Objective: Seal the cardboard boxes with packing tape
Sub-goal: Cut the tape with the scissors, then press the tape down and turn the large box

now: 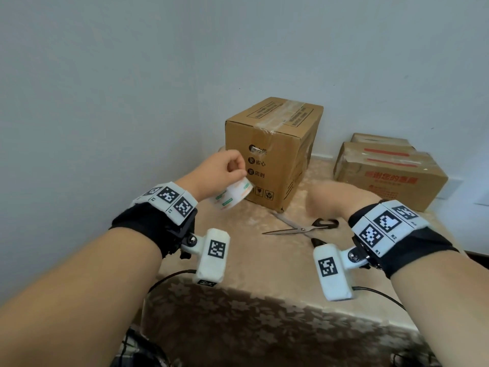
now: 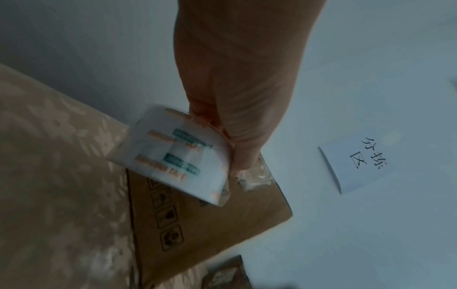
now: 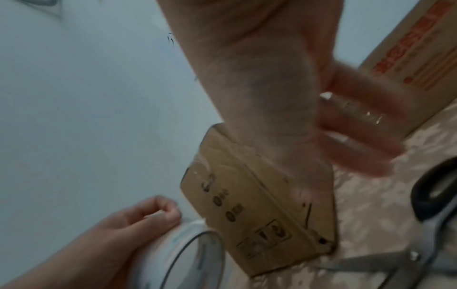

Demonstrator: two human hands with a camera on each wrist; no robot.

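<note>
Head view, from left to right: my left hand [image 1: 221, 169] pinches the tape roll [image 1: 231, 194] aloft just before the upright cardboard box [image 1: 272, 152], whose taped seam runs away from me, while my blurred right hand [image 1: 336, 197], fingers apparently loose and holding nothing, hovers near the scissors [image 1: 304, 229].

scissors [image 1: 301, 229] before tall box [image 1: 272, 152], on table [image 1: 264, 300]
</note>
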